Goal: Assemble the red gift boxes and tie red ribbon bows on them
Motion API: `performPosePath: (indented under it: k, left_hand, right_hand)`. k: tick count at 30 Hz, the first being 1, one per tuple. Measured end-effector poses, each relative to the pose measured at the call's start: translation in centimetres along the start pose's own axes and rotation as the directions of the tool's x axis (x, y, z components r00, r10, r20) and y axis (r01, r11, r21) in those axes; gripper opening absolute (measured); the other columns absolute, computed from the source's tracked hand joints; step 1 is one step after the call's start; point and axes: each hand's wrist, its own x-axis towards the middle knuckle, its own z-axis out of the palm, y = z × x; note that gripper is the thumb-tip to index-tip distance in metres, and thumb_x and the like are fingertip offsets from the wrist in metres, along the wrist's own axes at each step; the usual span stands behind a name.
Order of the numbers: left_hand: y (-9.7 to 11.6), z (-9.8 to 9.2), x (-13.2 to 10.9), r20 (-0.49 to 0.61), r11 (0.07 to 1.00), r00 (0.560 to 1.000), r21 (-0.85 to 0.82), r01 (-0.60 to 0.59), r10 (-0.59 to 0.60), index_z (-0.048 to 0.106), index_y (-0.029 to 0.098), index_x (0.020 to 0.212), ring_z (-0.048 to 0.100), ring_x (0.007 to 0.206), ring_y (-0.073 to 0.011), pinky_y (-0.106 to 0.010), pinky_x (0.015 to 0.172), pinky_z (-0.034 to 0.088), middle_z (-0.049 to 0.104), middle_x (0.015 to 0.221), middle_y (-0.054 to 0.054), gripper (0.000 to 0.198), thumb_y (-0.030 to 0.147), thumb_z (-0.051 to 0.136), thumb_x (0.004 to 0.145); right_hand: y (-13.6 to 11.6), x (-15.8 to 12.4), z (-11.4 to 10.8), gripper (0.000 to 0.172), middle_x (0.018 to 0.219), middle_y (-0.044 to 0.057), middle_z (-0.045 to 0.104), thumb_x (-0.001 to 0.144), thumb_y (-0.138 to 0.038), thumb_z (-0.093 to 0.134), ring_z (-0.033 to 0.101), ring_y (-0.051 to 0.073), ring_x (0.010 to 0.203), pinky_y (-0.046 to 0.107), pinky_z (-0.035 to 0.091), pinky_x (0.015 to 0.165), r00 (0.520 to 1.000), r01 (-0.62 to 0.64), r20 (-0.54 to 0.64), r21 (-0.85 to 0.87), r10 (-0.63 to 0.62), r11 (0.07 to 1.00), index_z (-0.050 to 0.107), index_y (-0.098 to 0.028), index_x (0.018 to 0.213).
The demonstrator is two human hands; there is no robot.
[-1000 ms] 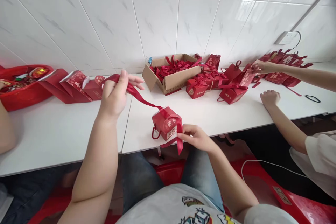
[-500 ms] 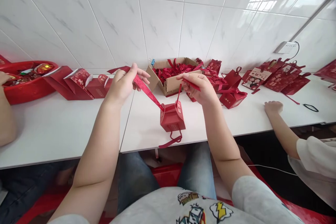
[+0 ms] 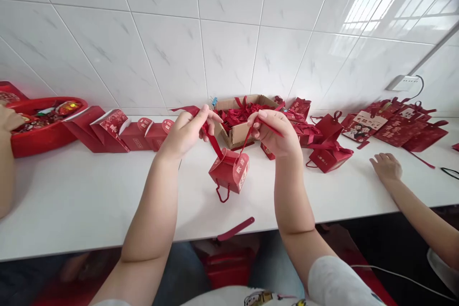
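A small red gift box (image 3: 228, 172) hangs tilted over the white table, with a red ribbon (image 3: 215, 146) running up from its top to both hands. My left hand (image 3: 193, 131) pinches one ribbon end, a loose tail sticking out behind it. The other end is pinched in my right hand (image 3: 270, 129), fingers closed. A thin red cord handle (image 3: 223, 196) dangles below the box. On the table's front edge lies a flat red strip (image 3: 235, 229) with a rounded end.
Behind the hands stands a cardboard box (image 3: 241, 135) of red ribbons. Red boxes (image 3: 134, 135) line the left; tied boxes (image 3: 332, 155) and gift bags (image 3: 398, 129) stand right. A red tray (image 3: 46, 141) holds sweets. Other people's hands show left (image 3: 9, 118) and right (image 3: 387, 167).
The gift box has turned and tilted, its printed end now facing right. The flat strip lies apart from the cord handle. My view has tipped up a little. Both hands still hold the ribbon.
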Motion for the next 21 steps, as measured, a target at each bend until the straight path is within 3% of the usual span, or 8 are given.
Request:
performPosePath:
  k: [4,7,12,15,18,21]
  left_hand:
    - [-0.8,0.2,0.6,0.010,1.000,1.000,0.018,-0.019,0.019,0.068,0.017,0.083,0.043,0.051,-0.0109,-0.023,0.049,0.038,0.047,0.059,-0.001,0.046,0.050,0.039,0.094]
    - [-1.5,0.3,0.9,0.051,0.999,0.999,0.027,-0.020,0.018,0.067,0.019,0.084,0.040,0.055,-0.0127,-0.026,0.054,0.036,0.040,0.059,0.000,0.047,0.052,0.036,0.094]
    - [-2.7,0.6,1.1,0.070,0.999,0.997,-0.003,-0.037,0.037,0.062,0.020,0.085,0.035,0.058,-0.0153,-0.029,0.057,0.031,0.035,0.061,0.000,0.051,0.055,0.027,0.095]
    - [-3.4,1.0,1.4,-0.014,0.993,0.997,-0.085,-0.078,0.077,0.055,0.022,0.085,0.032,0.055,-0.0154,-0.030,0.055,0.027,0.035,0.059,0.001,0.037,0.050,0.033,0.093]
    - [-3.9,1.5,2.1,-0.169,0.969,0.980,-0.206,-0.138,0.103,0.045,0.024,0.079,0.030,0.050,-0.0141,-0.030,0.053,0.025,0.031,0.054,0.003,0.020,0.041,0.044,0.089]
    - [-4.1,2.0,2.5,-0.295,0.956,0.942,-0.189,-0.223,0.161,0.038,0.023,0.071,0.029,0.048,-0.0130,-0.030,0.051,0.026,0.030,0.054,0.004,0.028,0.042,0.046,0.090]
  right_hand:
    - [1.6,0.5,0.1,0.020,0.074,0.000,0.065,0.078,-0.038,0.068,0.052,0.007,0.054,0.021,0.045,0.050,0.999,0.049,-0.022,0.163,-0.046,0.985,0.070,-0.021,0.067]
    - [2.3,0.6,0.3,0.017,0.079,0.001,0.069,0.078,-0.038,0.066,0.055,0.009,0.059,0.022,0.047,0.054,0.996,0.084,-0.010,0.244,-0.084,0.966,0.075,-0.024,0.083]
    - [3.3,0.9,0.6,0.030,0.085,0.003,0.071,0.077,-0.042,0.064,0.062,0.014,0.070,0.029,0.051,0.062,0.992,0.114,-0.073,0.113,-0.106,0.987,0.074,-0.026,0.100]
    - [4.0,1.3,0.9,0.025,0.089,0.002,0.073,0.075,-0.037,0.070,0.066,0.017,0.083,0.033,0.055,0.073,0.961,0.158,-0.222,-0.035,-0.162,0.987,0.075,-0.029,0.098]
    - [4.8,1.9,1.2,0.020,0.093,0.001,0.074,0.077,-0.034,0.071,0.068,0.019,0.092,0.037,0.056,0.084,0.884,0.205,-0.381,-0.201,-0.270,0.958,0.075,-0.030,0.096]
    - [5.4,2.3,1.2,0.020,0.093,0.002,0.074,0.077,-0.033,0.071,0.068,0.020,0.094,0.040,0.056,0.088,0.818,0.231,-0.446,-0.324,-0.363,0.917,0.075,-0.029,0.097]
